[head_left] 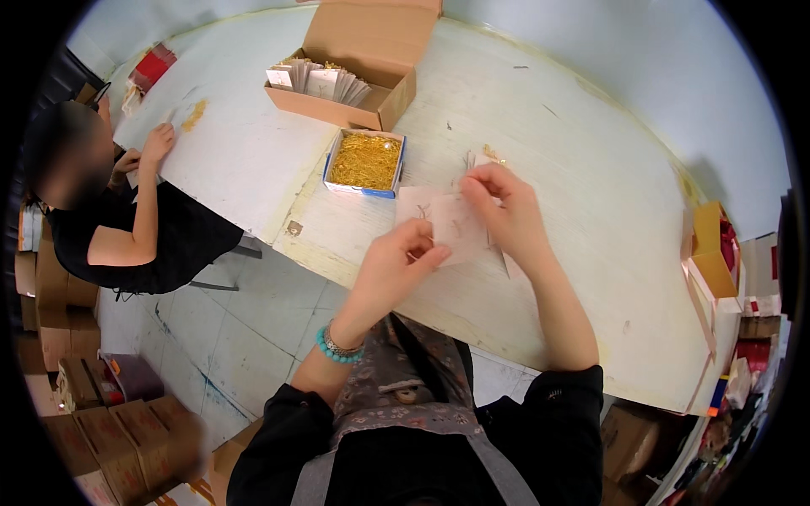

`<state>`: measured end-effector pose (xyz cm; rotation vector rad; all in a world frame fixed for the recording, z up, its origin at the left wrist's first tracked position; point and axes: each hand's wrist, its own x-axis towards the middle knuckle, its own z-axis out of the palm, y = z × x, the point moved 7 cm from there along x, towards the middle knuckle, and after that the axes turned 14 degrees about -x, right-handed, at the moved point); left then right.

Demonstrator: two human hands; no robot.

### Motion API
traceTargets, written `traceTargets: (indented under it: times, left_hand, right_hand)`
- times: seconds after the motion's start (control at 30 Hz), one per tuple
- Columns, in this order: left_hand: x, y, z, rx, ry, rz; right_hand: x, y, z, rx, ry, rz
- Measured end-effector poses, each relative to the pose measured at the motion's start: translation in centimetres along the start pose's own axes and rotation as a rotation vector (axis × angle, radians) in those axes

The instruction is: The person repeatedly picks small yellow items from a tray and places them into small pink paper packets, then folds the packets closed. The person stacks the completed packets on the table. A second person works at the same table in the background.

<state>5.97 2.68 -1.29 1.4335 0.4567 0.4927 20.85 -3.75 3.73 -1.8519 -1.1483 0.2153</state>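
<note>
2 hands (396, 266) (506, 211) pinch card (451, 223) — aloft.

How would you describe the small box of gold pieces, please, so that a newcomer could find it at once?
Start at the long white table. Near its middle, beyond the person's hands, stands a large open cardboard carton of pale cards. Just in front of it sits the small box: white with a blue edge, and the only one brimming with tiny gold pieces.

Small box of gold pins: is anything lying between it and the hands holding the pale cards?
Nothing visible: only bare table lies between the box of gold pins and the cards held by the left hand and right hand.
</note>
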Motion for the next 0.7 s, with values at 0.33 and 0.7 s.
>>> traceTargets:
  times: [0.33, 0.7]
  left_hand:
    - [-0.7, 1.3, 2.6, 0.442, -0.001, 0.237]
    - [-0.5, -0.9, -2.7, 0.685, 0.376, 0.151]
  right_hand:
    - [-2.8, 7.2, -5.7, -0.424, -0.079, -0.12]
    - [-0.9, 2.1, -0.1, -0.607, 0.265, -0.411]
